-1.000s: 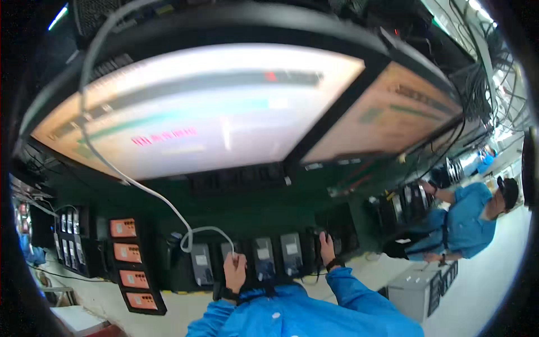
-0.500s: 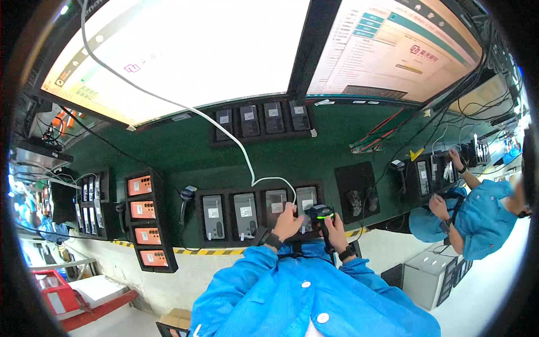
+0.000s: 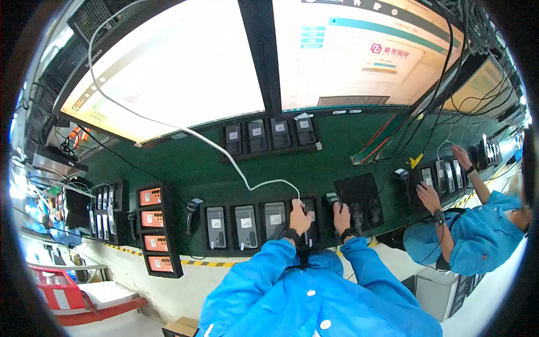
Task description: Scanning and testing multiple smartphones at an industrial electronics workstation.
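Observation:
My left hand (image 3: pixel 300 218) is closed on the end of a white cable (image 3: pixel 236 168), over the fourth phone (image 3: pixel 310 210) in a black foam tray. The cable's plug is hidden, so I cannot tell whether it sits in the phone. Three more grey phones stand in the same tray to the left: one next to my hand (image 3: pixel 275 220), one in the middle (image 3: pixel 245 224), one at the left end (image 3: pixel 215 226). Just right of the tray, my right hand (image 3: pixel 341 218) is closed round the handle of a black barcode scanner (image 3: pixel 332 197), its head pointing away from me.
Two monitors (image 3: pixel 359 62) stand behind a tray of dark phones (image 3: pixel 269 135). At left are a tray of orange phones (image 3: pixel 150 196) and another scanner (image 3: pixel 192 210). A black mat (image 3: pixel 359 194) lies right. A co-worker (image 3: pixel 477 224) handles phones at far right. Striped tape marks the table's front edge.
My right hand has carried the scanner forward, away from my body, onto the table side. My left hand stays on the cable by the fourth phone. The view has shifted; the co-worker's hands have moved.

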Demonstrator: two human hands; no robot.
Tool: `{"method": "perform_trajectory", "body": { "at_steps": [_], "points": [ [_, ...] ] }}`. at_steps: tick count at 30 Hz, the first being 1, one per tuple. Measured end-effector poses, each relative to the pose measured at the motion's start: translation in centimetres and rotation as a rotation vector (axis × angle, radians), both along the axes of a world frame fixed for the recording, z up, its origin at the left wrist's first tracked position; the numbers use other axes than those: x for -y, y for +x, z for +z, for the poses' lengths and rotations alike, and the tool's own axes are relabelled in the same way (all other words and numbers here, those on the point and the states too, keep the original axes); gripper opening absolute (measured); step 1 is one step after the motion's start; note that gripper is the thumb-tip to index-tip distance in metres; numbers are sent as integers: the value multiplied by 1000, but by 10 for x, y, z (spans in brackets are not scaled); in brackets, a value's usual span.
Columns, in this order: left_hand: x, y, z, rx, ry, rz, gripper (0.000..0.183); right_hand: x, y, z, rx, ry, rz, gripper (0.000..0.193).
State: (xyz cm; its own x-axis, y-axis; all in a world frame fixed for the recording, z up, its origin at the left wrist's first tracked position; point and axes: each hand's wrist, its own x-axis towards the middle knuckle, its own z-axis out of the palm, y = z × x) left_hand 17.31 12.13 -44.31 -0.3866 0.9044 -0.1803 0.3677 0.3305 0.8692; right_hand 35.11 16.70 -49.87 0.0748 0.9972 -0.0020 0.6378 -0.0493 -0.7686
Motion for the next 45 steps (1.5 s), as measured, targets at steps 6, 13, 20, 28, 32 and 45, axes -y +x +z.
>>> {"method": "perform_trajectory", "body": {
  "at_steps": [6, 13, 20, 28, 32, 45],
  "points": [
    [12, -27, 43, 437, 232, -35, 39, -3, -25, 81, -492, -65, 307, 21],
    [34, -32, 80, 260, 156, -154, 36, 3, -58, 156, -572, -141, 546, 15],
    [45, -36, 84, 248, 199, -149, 35, 13, -61, 171, -210, 76, 653, 14],
    [48, -38, 85, 391, 219, -189, 32, 18, -63, 181, -181, 19, 635, 14],
    [52, -41, 81, 390, 162, -199, 32, 27, -63, 177, -106, 124, 706, 14],
    [92, -129, 58, 460, 179, 158, 20, -26, -140, 97, 247, 380, 124, 27]
  ]
}}
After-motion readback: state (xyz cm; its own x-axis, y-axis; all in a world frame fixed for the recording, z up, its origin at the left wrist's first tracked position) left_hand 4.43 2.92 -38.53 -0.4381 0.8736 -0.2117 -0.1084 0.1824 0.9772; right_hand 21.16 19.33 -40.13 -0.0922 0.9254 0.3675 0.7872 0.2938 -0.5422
